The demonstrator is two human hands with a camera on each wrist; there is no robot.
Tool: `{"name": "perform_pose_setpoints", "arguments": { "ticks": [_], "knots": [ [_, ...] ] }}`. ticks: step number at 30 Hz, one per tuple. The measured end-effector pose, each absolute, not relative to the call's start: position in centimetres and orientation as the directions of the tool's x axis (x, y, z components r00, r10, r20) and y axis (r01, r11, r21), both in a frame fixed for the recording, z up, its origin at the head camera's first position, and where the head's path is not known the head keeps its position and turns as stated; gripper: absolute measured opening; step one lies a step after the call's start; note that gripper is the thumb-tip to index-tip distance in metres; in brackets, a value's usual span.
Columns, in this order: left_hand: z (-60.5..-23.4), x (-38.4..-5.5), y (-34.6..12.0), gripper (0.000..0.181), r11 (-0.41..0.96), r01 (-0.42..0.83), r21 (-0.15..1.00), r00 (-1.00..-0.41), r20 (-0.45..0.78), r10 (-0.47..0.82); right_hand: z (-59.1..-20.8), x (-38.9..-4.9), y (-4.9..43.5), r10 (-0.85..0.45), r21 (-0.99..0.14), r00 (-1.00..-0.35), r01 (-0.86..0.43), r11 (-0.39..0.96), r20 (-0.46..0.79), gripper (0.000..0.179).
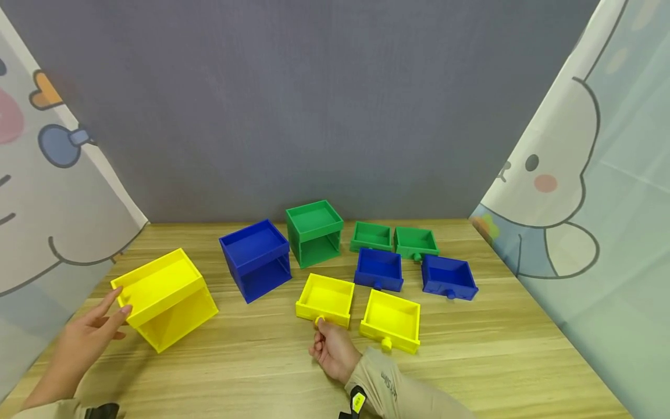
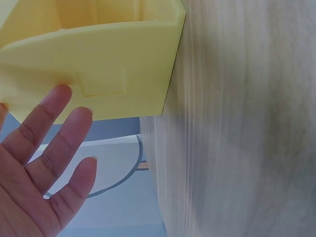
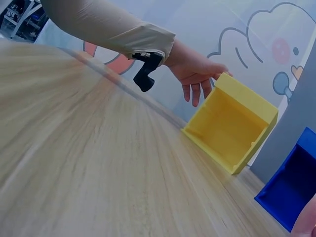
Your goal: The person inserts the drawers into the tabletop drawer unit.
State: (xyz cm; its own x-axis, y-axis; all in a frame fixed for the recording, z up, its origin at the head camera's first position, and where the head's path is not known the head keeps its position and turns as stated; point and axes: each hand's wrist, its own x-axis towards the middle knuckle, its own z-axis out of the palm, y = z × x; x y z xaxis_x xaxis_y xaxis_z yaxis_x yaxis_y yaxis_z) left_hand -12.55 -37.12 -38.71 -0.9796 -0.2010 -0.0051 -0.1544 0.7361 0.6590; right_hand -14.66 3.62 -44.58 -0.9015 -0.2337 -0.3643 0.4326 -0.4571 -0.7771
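At the left of the head view stands a yellow cabinet (image 1: 193,311) with a shallow tray top and a hollow front. My left hand (image 1: 86,340) touches its left corner with extended fingers; in the left wrist view, fingertips (image 2: 61,94) lie against the side wall. My right hand (image 1: 335,351) has thumb and forefinger at the round knob of a yellow drawer (image 1: 327,295), pinching it. This drawer lies on the table, its inside bare. A second yellow drawer (image 1: 391,316), knob toward me, lies just right of that hand.
A blue cabinet (image 1: 256,247) and a green cabinet (image 1: 316,220) stand behind on the wooden table (image 1: 251,366). To their right lie two blue drawers (image 1: 379,267) and two green drawers (image 1: 371,235). A grey panel (image 1: 314,116) rises at the back, printed cloth at the sides.
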Motion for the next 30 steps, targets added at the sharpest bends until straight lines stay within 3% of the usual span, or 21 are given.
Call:
{"name": "perform_pose_setpoints", "arguments": {
  "ticks": [10, 17, 30],
  "knots": [
    [-38.8, -12.7, -37.4, 0.068, 0.737, -0.141, 0.661, -0.982, 0.001, -0.189, -44.0, -14.8, 4.0, -0.339, -0.801, -0.873, 0.467, -0.374, -0.350, 0.017],
    [-38.7, -12.9, -37.4, 0.070, 0.733, -0.155, 0.662, -0.983, -0.029, -0.181, -43.4, -15.2, 4.6, -0.404, -0.852, -0.845, 0.466, -0.238, -0.350, 0.019],
    [-39.0, -13.0, -37.8, 0.074, 0.731, -0.193, 0.654, -0.979, -0.075, -0.192, -42.6, -15.0, 5.0, -0.549, -0.914, -0.781, 0.399, -0.071, -0.299, 0.021]
  ]
}}
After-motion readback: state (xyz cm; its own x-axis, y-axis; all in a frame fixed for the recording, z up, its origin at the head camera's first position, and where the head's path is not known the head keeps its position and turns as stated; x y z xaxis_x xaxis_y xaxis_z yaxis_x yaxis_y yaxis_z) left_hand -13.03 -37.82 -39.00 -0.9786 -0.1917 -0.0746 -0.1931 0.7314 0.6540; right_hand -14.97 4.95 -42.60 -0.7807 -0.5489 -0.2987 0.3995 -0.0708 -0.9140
